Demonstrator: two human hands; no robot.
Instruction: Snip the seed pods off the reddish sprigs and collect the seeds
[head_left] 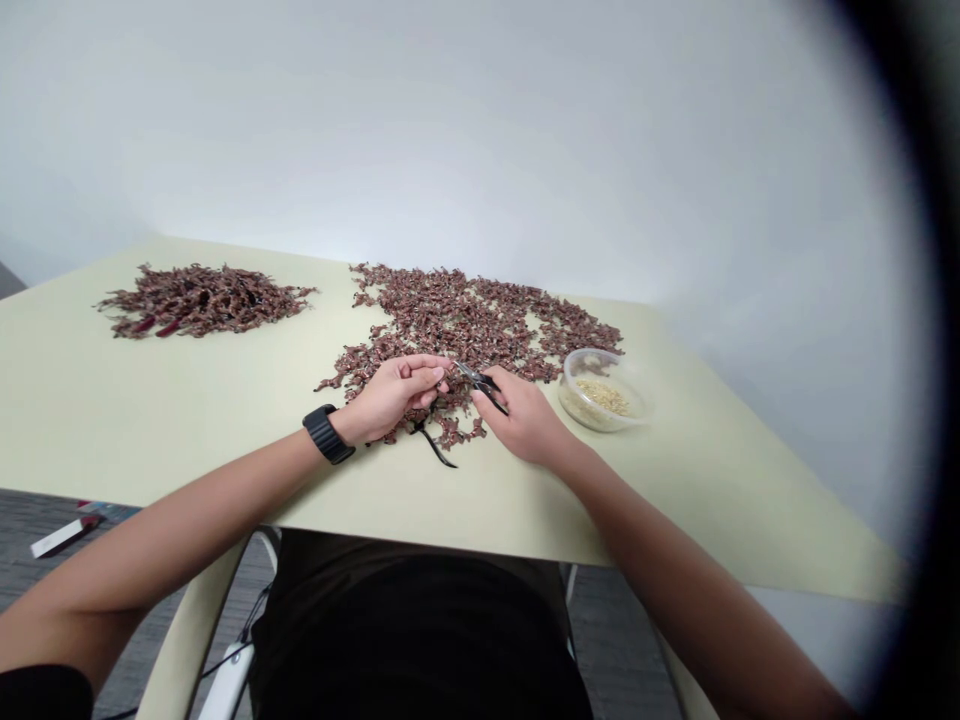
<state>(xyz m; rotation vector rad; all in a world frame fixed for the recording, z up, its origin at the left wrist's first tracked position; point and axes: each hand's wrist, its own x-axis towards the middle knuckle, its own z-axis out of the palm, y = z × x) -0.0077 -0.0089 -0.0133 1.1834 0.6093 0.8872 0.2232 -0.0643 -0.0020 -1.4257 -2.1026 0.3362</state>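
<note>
In my right hand (521, 412) is a pair of small pliers (480, 382) with black handles and metal jaws, pointing left. Its tips meet the fingertips of my left hand (405, 393), which are pinched together on something too small to make out. Around and beyond both hands spreads a loose heap of small reddish-brown pieces (457, 310), knobbly and twisted in shape. Below my left hand, a black curved handle (439, 450) of another tool rests on the table; the rest of it is hidden.
A clear round plastic tub (577, 410) with tiny yellowish bits stands right of my right hand. Another brown pile (206, 300), with two dark red strips, lies at the back left of the pale yellow table (337, 510). A white wall (450, 130) rises behind.
</note>
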